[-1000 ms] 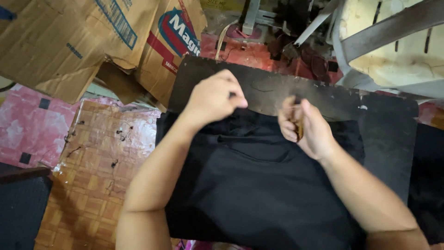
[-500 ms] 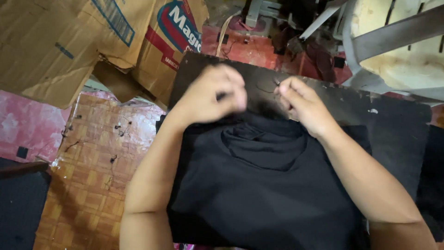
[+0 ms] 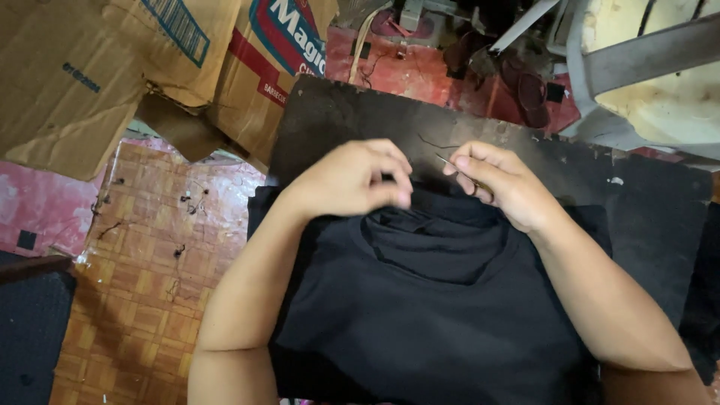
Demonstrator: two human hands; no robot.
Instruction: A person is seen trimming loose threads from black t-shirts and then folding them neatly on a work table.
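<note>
On the dark bench (image 3: 645,217), the left hand (image 3: 352,180) pinches the bunched far edge of the black garment (image 3: 435,315), while the right hand (image 3: 502,184), just beside it, grips a thin needle (image 3: 448,161).

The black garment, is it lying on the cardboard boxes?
No, the black garment lies on a dark board; the cardboard boxes are apart, at upper left.

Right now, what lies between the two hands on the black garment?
In the head view, only a bunched fold of the black garment and dark board lie between the left hand and right hand, which pinches a thin needle.
</note>
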